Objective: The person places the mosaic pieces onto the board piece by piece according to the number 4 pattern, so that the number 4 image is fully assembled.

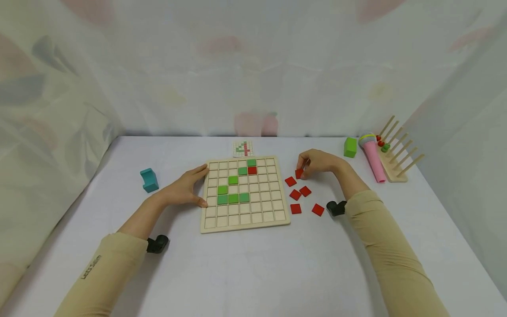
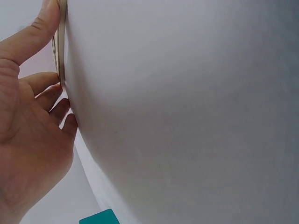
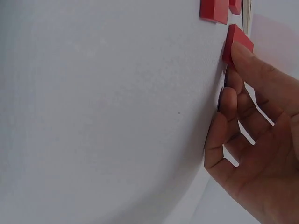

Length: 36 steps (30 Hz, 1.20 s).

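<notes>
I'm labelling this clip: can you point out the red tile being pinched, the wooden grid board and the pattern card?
red tile (image 1: 299,173): head view, its top face.
wooden grid board (image 1: 245,219): head view, bare squares near its front edge.
pattern card (image 1: 243,149): head view, its middle.

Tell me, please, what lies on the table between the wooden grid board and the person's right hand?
In the head view, only one loose red tile lies between the wooden grid board and the right hand, which pinches another red tile; otherwise bare table.

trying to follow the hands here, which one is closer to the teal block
Left. The left hand rests on the board's left edge, just right of the teal block. The right hand is beyond the board, pinching a red tile.
</notes>
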### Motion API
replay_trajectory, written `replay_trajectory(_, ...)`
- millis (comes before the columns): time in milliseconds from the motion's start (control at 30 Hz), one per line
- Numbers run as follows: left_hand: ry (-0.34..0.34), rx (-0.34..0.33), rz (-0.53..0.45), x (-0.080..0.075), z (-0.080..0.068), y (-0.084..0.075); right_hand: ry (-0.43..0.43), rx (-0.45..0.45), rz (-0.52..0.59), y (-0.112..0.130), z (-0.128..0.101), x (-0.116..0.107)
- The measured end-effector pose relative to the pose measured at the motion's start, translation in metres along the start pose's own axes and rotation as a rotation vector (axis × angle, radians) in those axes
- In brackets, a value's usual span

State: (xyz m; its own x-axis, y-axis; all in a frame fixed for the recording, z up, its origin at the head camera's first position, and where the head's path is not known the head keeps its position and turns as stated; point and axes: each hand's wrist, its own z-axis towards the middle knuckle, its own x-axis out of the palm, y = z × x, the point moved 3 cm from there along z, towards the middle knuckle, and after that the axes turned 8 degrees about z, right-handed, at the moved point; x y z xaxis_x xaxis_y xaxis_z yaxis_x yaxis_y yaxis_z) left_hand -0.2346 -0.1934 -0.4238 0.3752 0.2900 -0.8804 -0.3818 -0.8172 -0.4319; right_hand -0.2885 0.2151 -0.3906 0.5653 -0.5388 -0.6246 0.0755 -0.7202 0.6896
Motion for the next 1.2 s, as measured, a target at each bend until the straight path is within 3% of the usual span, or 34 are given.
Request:
replay_trajectory(333, 0.0, -0.004, -0.001, 0.001, -0.001, 0.0, -0.053, 0.037, 0.057, 0.01, 0.003, -0.003)
replay_trajectory(667, -0.002, 0.0, -0.005, 0.0, 0.001, -0.002, -0.136, 0.01, 0.096, 0.027, 0.011, -0.001)
replay_trajectory(1200, -0.006, 0.011, -0.012, 0.002, 0.004, -0.001, -0.112, -0.071, 0.164, 0.061, 0.032, 0.024)
